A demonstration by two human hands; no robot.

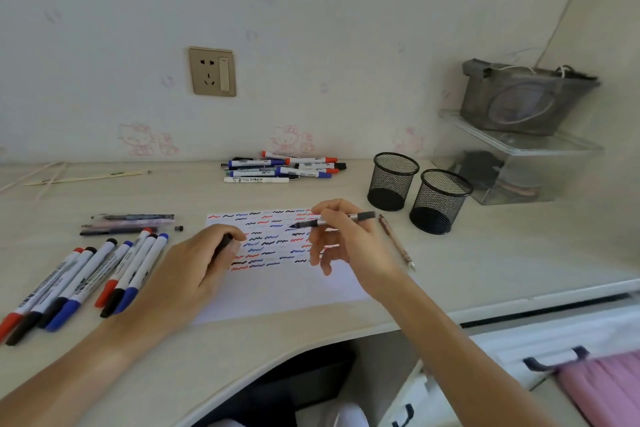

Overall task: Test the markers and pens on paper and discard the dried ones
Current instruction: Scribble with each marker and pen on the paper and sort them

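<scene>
A white paper sheet (287,295) lies on the desk, its far half covered with red, blue and black squiggles. Above it my right hand (341,239) pinches an uncapped black and silver pen (349,218), tip pointing left just over the paper. At the sheet's left edge my left hand (194,267) grips a black pen cap (225,242). Several whiteboard markers (86,281) with red, black and blue caps lie in a row at the left. Another heap of markers and pens (282,166) sits at the back by the wall.
Two black mesh pen cups (393,182) (438,201) stand right of the paper. A brown pen (396,242) lies beside the sheet's right edge. A few thin pens (128,224) lie at the left. Clear shelves (519,146) with a grey bag fill the right corner.
</scene>
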